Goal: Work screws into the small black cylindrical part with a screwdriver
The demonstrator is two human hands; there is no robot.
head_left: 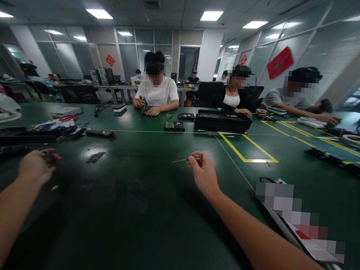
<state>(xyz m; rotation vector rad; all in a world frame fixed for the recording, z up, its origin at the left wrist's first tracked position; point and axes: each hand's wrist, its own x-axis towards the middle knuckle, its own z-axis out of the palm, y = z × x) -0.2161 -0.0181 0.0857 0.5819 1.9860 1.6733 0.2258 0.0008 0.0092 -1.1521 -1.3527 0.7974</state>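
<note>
My right hand (204, 173) is closed in a pinch above the middle of the green table (159, 233). From its fingertips a thin metal rod (179, 161) with a reddish end points left, perhaps a slim screwdriver; most of its grip end is hidden. Over at the left, my left hand (35, 167) has its fingers curled around a small dark object (50, 157), too blurred to name. Beyond that hand lies a black pen-shaped tool (100, 133). A dark flat patch (96, 157) is on the tabletop between my hands.
A long black case (223, 121) and a small device with a green circuit board (174, 126) stand farther back. Black parts (21, 135) crowd the left side. A white power strip or panel (303, 236) lies right of my forearm. Several people sit opposite.
</note>
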